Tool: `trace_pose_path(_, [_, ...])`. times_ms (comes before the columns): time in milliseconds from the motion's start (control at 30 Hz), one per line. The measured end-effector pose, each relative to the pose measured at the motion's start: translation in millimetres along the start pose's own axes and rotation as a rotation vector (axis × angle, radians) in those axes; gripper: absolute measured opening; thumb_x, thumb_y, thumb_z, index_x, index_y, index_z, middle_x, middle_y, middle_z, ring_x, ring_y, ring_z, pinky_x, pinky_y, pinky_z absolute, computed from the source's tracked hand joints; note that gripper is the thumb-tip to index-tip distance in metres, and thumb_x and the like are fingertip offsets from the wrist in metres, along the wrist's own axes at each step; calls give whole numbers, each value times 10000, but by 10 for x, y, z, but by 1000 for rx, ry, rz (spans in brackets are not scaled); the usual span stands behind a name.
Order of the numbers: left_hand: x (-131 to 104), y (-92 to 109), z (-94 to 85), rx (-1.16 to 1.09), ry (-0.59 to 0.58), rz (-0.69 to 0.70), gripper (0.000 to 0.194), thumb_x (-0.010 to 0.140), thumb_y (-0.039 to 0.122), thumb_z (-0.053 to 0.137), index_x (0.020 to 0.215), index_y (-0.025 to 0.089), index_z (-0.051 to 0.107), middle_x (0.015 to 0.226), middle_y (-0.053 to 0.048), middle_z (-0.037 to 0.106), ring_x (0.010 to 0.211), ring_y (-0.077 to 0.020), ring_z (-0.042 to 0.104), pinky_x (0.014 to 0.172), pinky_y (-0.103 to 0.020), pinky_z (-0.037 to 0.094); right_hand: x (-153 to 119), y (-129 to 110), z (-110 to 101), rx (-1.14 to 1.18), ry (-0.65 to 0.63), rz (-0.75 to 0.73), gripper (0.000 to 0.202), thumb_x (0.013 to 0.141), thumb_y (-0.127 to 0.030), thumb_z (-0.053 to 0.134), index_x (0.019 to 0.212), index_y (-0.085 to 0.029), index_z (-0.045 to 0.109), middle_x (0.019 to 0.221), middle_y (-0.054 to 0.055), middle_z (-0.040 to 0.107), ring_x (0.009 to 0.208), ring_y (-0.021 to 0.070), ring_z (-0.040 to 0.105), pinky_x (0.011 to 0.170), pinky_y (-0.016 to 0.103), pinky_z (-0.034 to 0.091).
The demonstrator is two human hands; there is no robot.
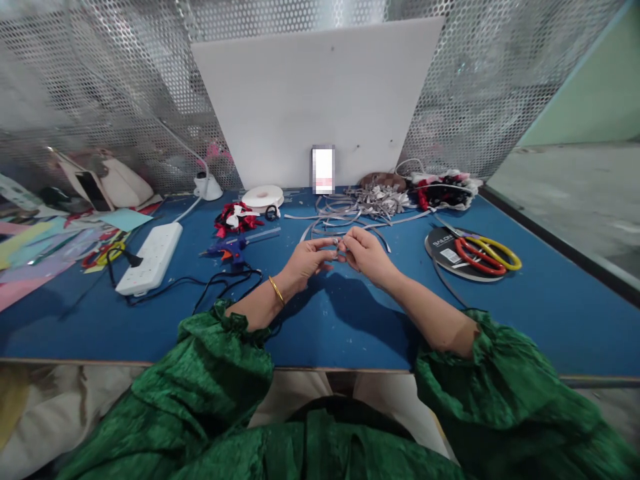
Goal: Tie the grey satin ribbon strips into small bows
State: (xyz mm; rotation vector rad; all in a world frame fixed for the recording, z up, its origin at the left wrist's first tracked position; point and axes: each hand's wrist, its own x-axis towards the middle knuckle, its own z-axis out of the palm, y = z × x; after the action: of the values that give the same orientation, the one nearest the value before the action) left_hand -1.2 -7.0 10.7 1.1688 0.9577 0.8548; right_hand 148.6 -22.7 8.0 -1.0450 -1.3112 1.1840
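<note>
Grey ribbons (pixel 381 201), hands (pixel 369 253) close together, blue tabletop (pixel 560 313)

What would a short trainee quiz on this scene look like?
1. True or false: the left hand is nearer than the right hand to the blue plastic glue gun.
2. Fill in: the metal scissors with red and yellow handles lie across a flat, round, ____ disc.
3. Which wrist wears the thin, gold-coloured bangle?

Key: 1. True. 2. Black. 3. The left.
</note>
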Motion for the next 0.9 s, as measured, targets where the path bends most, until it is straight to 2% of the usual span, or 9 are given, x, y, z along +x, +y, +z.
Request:
trace_pose_path(100, [-24,-22,41,81,67,77,460,691,200,692,1144,126,681,707,-35,700,524,-71,557,489,-178,396,-24,4,53,73,77,89,197,781,-308,573,645,-212,469,493,-49,504,333,53,330,356,214,190])
trace_pose_path(200, [-21,-56,49,145,98,144,467,739,231,654,1198,146,658,665,-7,676,514,-64,532,488,-175,379,-47,18,95,264,129,178,178,724,-299,610,642,-193,495,547,-25,548,354,44,334,371,208,223])
trace_pose_path(333, [9,-92,36,154,107,206,458,752,244,654,1200,143,658,685,-8,673,561,-64,542,547,-180,416,-49,29,95,463,95,338,107,687,-234,605,650,-154,544,563,-11,538,386,29,270,376,195,196])
trace_pose_path(467, [23,-95,29,123,110,137,463,744,231,655,1192,116,657,669,-15,664,538,-68,529,534,-186,425,-54,44,104,502,22,422,98,694,-194,567,626,-146,514,589,-11,522,398,18,186,386,203,169])
trace_pose_path(567, [24,-76,23,98,86,101,438,706,218,685,1132,116,686,682,-25,673,564,-86,555,526,-189,433,-68,66,123,271,65,238,140,784,-251,509,666,-184,475,576,-21,511,403,53,250,411,225,210])
trace_pose_path(633, [22,-59,16,91,49,83,398,684,204,697,1073,124,709,701,-22,682,518,-69,528,523,-196,441,-71,77,112,-21,93,21,157,838,-277,473,700,-209,442,590,-27,503,461,89,350,465,239,278])
trace_pose_path(700, [21,-44,7,93,10,59,345,696,208,690,1030,131,721,689,-5,678,418,-34,440,527,-212,456,-63,80,72,-312,91,-145,168,872,-282,451,722,-223,408,618,-30,489,548,118,415,536,253,320])
trace_pose_path(800, [20,-29,-8,60,-17,37,257,774,288,648,958,126,721,596,20,633,340,-22,367,591,-256,509,-33,73,-11,-541,63,-208,181,915,-295,392,747,-233,365,637,-28,475,597,139,444,578,268,327])
trace_pose_path(900, [20,-20,-21,39,-30,13,391,853,467,562,922,109,703,604,-12,645,326,-43,407,625,-290,527,-17,60,-61,-615,-8,-225,162,937,-309,360,791,-237,361,665,-19,500,597,147,464,577,268,327])
